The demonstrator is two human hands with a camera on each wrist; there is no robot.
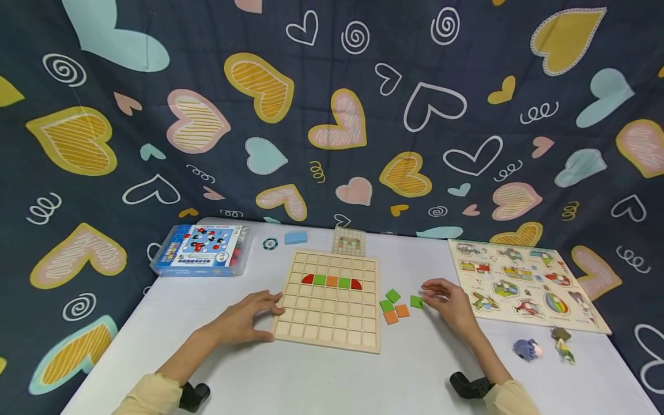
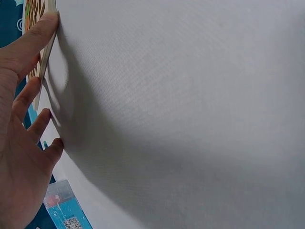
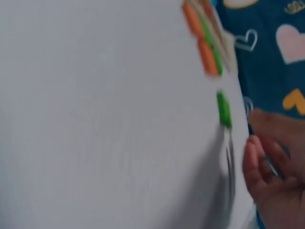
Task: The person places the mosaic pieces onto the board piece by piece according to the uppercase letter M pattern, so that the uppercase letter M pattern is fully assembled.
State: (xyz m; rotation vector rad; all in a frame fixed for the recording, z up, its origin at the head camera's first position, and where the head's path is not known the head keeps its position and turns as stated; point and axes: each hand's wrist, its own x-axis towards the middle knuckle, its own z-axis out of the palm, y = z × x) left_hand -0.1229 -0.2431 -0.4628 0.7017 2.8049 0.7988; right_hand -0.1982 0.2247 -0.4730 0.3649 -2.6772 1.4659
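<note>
Nearest the camera, two forearms in pale sleeves reach out over the white table. The left hand lies flat, fingers straight and a little spread, their tips resting against the left edge of the wooden grid board — the left wrist view confirms it, fingertips pressed to the board's thin side. The board sits squarely in the middle of the table, its near edge running left to right, its sides running away toward the backdrop. In its third row from the far edge there is a short line of tiles: red curve, green, orange, green, red curve, the line's long axis running left to right.

Over on the right, the right hand — fingers loosely curled, tips just beside a green square tile lying flat on the table; whether they actually touch it I cannot tell, and the right wrist view is too blurred to settle it. Just left of that tile, four loose tiles, two green and two orange, clustered near the board's right edge.

Farther right, a picture peg puzzle, with two small figures in front of it. At the far side: a blue box, a blue block, a round chip, a pattern card, then the heart-print cloth.
</note>
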